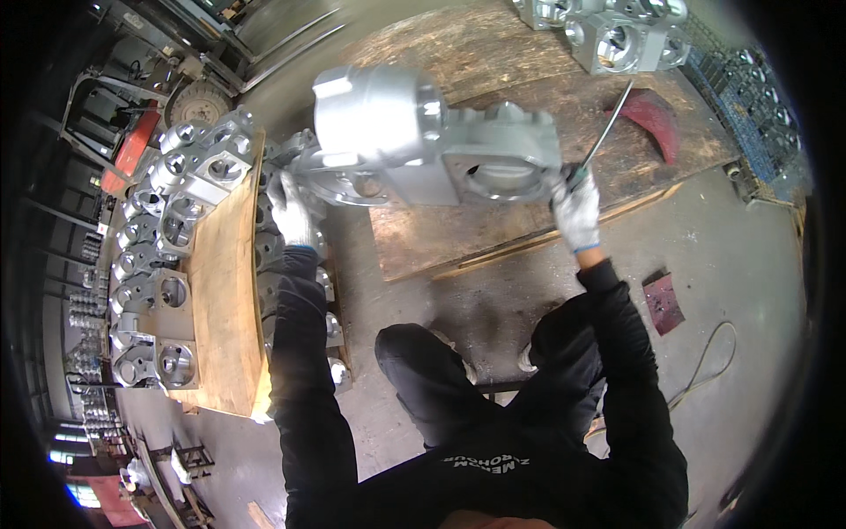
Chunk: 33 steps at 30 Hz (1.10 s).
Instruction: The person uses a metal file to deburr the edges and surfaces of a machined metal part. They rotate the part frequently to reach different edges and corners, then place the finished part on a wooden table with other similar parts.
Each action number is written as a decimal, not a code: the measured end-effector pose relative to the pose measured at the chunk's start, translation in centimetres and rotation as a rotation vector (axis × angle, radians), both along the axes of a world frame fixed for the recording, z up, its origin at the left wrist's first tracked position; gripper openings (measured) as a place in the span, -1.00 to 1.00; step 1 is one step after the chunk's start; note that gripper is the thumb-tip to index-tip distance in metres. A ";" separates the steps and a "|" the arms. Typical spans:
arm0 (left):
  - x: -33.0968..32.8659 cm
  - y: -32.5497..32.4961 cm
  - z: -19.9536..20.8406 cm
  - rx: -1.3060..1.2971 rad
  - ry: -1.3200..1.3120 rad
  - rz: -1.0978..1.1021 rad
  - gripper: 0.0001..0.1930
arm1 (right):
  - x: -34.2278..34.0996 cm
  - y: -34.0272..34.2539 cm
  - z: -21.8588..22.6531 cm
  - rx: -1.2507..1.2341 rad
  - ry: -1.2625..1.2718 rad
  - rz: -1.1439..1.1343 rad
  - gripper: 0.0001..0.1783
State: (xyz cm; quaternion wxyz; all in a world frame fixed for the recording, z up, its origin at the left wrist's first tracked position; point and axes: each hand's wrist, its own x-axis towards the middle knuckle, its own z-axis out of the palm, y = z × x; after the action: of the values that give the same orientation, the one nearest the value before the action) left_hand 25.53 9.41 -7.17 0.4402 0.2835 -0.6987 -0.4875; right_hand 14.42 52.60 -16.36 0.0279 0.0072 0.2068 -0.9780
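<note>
A large silver-grey metal casting (423,176), with a thick round barrel and wide bored openings, spans between my two hands. It hangs over the left edge of the wooden worktable (493,234); whether any of it rests there I cannot tell. My left hand (293,213), in a white glove, closes on the casting's left end, its fingertips partly hidden. At the other end my right hand (577,212), also gloved, grips the casting's edge together with a long slim file-like tool (608,128). That tool has a dark green handle, and its metal shaft points up and away.
Similar castings (176,291) are stacked on the left beside a wooden board (225,291). More castings (617,44) stand at the table's far right. A dark red curved piece (650,122) lies on the table, a red sheet (663,302) on the floor. A blue mesh bin (731,106) stands right.
</note>
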 end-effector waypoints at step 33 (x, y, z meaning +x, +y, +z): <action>13.0 14.3 -5.6 0.341 0.171 -0.340 -0.44 | -2.0 12.1 1.0 1.316 0.256 -0.220 -0.51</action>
State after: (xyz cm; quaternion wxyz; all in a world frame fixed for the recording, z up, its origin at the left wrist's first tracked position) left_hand 38.58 23.73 -12.76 0.3550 0.1899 -0.6044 -0.6875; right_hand 12.43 64.75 -15.31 -0.1064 -0.0722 0.7587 -0.6386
